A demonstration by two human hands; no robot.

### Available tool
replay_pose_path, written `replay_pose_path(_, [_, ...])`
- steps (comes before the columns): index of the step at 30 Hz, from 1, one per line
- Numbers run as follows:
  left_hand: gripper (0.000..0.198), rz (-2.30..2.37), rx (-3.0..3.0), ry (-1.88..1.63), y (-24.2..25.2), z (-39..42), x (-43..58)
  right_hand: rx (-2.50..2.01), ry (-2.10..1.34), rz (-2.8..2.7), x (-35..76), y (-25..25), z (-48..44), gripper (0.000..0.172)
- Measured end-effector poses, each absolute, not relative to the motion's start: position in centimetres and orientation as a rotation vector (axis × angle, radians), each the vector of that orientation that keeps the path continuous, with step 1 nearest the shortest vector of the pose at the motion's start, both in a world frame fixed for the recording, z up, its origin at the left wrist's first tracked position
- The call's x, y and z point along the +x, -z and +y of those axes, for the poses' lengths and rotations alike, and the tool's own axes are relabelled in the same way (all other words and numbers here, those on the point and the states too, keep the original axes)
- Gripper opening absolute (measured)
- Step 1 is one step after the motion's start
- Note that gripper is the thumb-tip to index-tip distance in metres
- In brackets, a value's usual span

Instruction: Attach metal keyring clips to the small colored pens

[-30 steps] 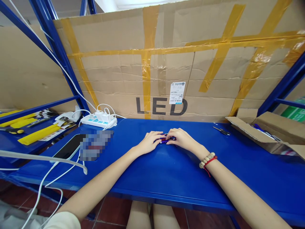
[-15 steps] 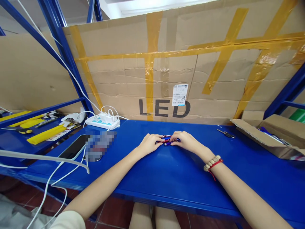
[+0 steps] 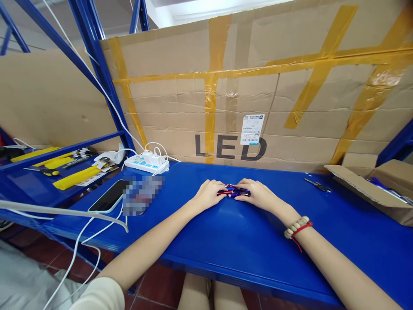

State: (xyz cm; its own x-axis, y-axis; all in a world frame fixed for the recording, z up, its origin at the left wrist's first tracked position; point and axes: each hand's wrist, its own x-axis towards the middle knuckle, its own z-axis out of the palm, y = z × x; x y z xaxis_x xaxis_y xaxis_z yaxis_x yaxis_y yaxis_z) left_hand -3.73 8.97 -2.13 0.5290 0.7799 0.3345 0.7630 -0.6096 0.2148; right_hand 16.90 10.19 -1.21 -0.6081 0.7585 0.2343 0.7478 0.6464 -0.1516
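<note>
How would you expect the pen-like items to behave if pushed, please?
The pen-like items between the left hand and right hand would probably roll, looking slim and rounded. Their glossy highlights suggest slipperiness; their straight outlines suggest stiffness.

one left hand (image 3: 208, 195), one right hand (image 3: 259, 196), several pen-like items (image 3: 234, 195), exact number hidden, one power strip (image 3: 136, 163), one open carton (image 3: 361, 189)

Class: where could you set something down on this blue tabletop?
Bare: between left forearm and right forearm; between right forearm and open box. Crowded: left end, with phone and power strip; centre, where left hand and right hand hold pens.
</note>
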Motion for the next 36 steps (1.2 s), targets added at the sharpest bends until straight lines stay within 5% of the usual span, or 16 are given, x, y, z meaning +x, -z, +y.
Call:
replay_pose_path(23, [0.044, 1.688, 2.676, -0.573, 1.5, 8.9, -4.2, -1.293, 0.102, -2.559, 17.0, 0.0, 9.7, 0.043])
replay_pose_path(36, [0.035, 1.627, 2.695, -0.490, 1.8, 9.0, -4.2, -1.081, -0.068, -2.612, 16.5, 1.2, 10.2, 0.036])
